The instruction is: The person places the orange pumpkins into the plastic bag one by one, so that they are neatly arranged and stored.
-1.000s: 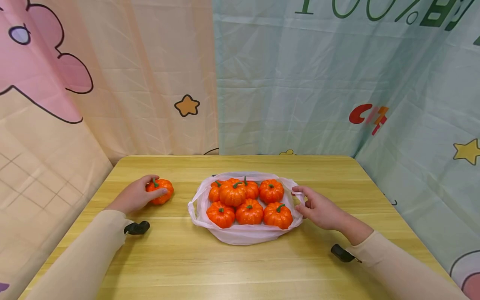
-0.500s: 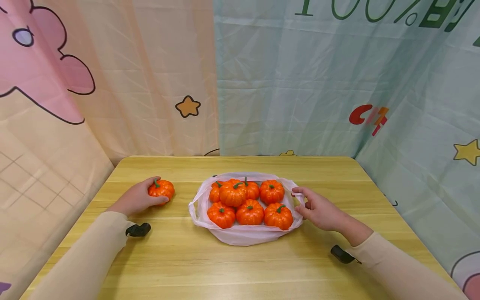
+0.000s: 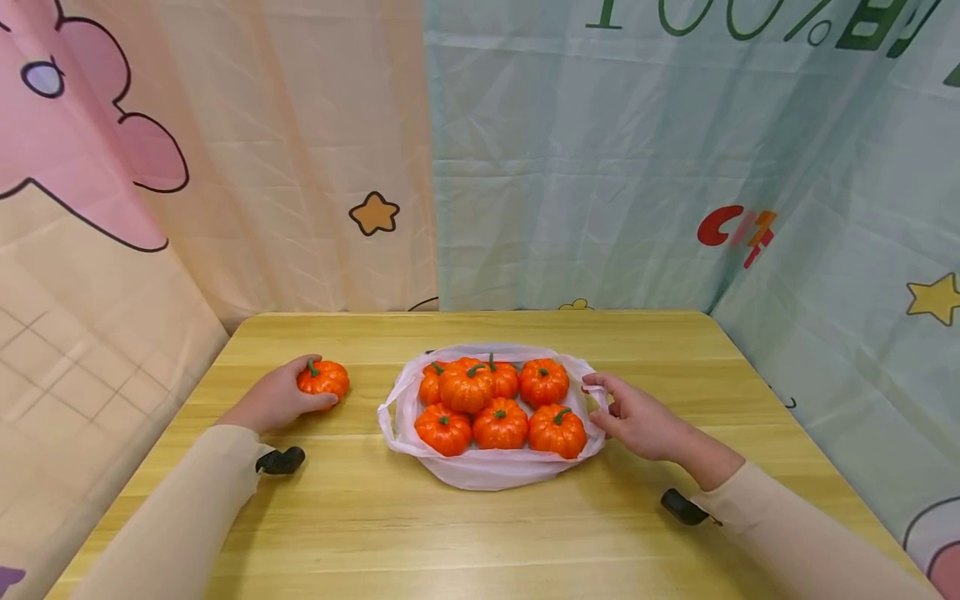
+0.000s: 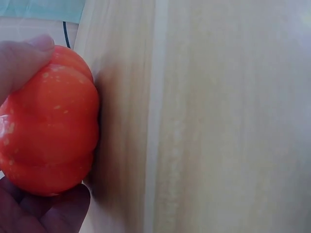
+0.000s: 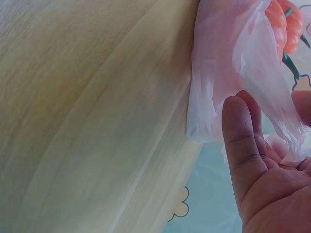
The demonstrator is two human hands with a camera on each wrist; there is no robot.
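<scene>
At the left of the table, my left hand [image 3: 281, 396] grips a small orange pumpkin [image 3: 324, 379] with a green stem. In the left wrist view this pumpkin [image 4: 53, 121] sits between thumb and fingers, close to the wood; whether it touches the table I cannot tell. A thin whitish plastic bag [image 3: 487, 475] lies mouth up at the middle, holding several similar pumpkins [image 3: 499, 425], one of them on top of others. My right hand [image 3: 645, 421] holds the bag's right handle; in the right wrist view the handle [image 5: 272, 92] runs between thumb and fingers.
The wooden table [image 3: 450, 550] reaches back to printed curtains, peach on the left [image 3: 300, 150] and pale blue-green on the right [image 3: 585, 150]. The bag's left handle loop [image 3: 384, 417] stands up loose. A black strap end [image 3: 281, 461] sticks out at the left cuff.
My left hand and its pumpkin have shifted slightly right, and the thumb now lies lower along the pumpkin's front. The bag and my right hand look the same.
</scene>
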